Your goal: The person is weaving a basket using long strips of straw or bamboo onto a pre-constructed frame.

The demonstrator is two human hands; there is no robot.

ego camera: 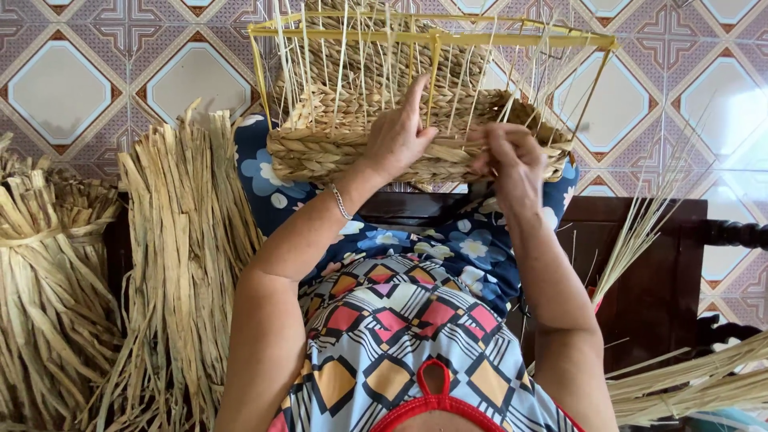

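From my remote seat I see no packages, labels or signs, only bundles of dried straw (172,264) standing at the left and a sheaf of thin pale stalks (640,232) leaning at the right, over a patterned tile floor (64,88). On the person's lap, resting on blue flowered cloth (448,240), sits a half-woven basket (320,152): a low wall of tan braided fibre built up inside a yellow wire frame (432,36), with pale upright stalks rising to the rim. The left hand (396,136) presses on the braided wall, forefinger stretched up along a yellow upright (the other fingers curl loosely). The right hand (508,156) has its fingers bunched, pinching a strand at the wall's near edge.
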